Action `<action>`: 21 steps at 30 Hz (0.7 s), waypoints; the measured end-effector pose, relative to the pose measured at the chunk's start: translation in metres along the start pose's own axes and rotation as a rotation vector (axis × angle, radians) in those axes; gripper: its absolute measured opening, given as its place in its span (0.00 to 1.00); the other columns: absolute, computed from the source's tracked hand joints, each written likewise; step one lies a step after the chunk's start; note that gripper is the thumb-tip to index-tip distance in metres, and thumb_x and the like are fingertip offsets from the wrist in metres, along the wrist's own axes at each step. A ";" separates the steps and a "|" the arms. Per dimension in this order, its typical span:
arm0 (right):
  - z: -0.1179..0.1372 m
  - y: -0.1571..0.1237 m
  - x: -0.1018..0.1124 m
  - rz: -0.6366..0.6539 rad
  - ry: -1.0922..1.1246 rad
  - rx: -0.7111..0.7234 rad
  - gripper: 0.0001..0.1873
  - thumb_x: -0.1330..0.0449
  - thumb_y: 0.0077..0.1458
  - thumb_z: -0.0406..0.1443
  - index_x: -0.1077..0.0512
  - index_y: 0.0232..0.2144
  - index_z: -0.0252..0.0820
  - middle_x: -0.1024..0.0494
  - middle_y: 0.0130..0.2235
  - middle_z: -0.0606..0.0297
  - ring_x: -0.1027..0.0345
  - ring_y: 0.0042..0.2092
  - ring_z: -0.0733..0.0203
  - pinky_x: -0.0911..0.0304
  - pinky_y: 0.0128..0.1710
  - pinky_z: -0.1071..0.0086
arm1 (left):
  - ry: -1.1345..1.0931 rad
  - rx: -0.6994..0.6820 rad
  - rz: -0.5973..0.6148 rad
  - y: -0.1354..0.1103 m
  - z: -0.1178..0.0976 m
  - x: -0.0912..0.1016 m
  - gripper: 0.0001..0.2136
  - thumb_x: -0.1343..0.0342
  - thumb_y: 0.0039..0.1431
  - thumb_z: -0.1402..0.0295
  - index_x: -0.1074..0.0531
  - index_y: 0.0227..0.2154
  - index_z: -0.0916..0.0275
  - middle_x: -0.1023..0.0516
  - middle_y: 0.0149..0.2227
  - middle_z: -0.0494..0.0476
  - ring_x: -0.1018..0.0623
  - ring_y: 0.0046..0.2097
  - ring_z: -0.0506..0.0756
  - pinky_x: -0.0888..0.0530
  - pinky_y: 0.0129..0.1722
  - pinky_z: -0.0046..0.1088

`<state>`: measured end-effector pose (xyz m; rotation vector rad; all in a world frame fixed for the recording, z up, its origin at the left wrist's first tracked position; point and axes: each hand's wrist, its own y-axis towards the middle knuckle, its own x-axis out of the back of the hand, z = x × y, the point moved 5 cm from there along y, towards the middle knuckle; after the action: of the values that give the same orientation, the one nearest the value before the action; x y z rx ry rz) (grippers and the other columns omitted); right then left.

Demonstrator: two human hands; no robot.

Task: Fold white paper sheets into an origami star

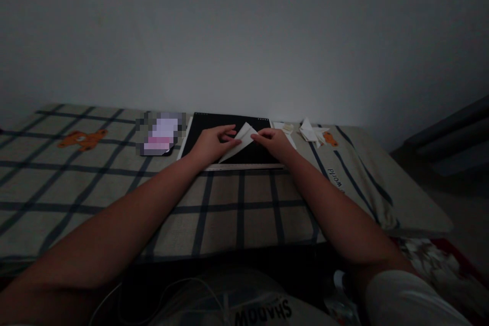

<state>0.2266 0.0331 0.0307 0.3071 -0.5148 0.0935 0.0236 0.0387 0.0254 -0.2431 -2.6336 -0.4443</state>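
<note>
Over a black board or pad (202, 125) on the table, a folded piece of white paper (237, 143) slants between my hands. My left hand (214, 143) pinches its left edge with the thumb, while the other fingers are curled loosely above. At the paper's upper right, my right hand (275, 141) grips the edge between thumb and fingers. The paper narrows to a point at its lower left. Just right of the pad sits a folded white paper shape (311, 131) with pointed parts.
A lit phone (162, 135), partly pixelated, lies left of the pad. The checked tablecloth (240, 214) carries orange bear prints. Behind the table rises a plain wall (237, 35). A clear bottle (342, 295) is below the front edge, and a white cable (191, 280) runs near my lap.
</note>
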 end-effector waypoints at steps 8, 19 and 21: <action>-0.010 0.004 0.005 -0.012 -0.177 -0.006 0.16 0.38 0.52 0.46 0.31 0.20 0.43 0.32 0.23 0.68 0.42 0.28 0.63 0.48 0.31 0.65 | 0.143 0.052 -0.197 0.009 0.007 0.029 0.21 0.40 0.53 0.65 0.23 0.50 0.63 0.18 0.35 0.57 0.21 0.35 0.56 0.26 0.38 0.33; -0.011 0.002 -0.002 0.101 -0.570 -0.023 0.14 0.39 0.51 0.40 0.34 0.18 0.43 0.29 0.26 0.64 0.40 0.29 0.61 0.47 0.31 0.65 | 0.499 0.043 -0.169 0.010 0.022 0.037 0.35 0.37 0.50 0.64 0.37 0.63 0.64 0.22 0.46 0.64 0.24 0.48 0.64 0.29 0.49 0.42; -0.011 0.001 -0.005 0.108 -0.634 -0.006 0.12 0.38 0.51 0.40 0.32 0.20 0.43 0.27 0.30 0.62 0.38 0.32 0.59 0.45 0.33 0.64 | 0.566 -0.034 -0.190 0.010 0.019 0.035 0.38 0.37 0.50 0.65 0.40 0.65 0.66 0.29 0.55 0.69 0.30 0.56 0.67 0.32 0.55 0.45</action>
<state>0.2273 0.0377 0.0200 0.3011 -1.1605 0.0984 -0.0124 0.0580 0.0284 0.1130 -2.0996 -0.5300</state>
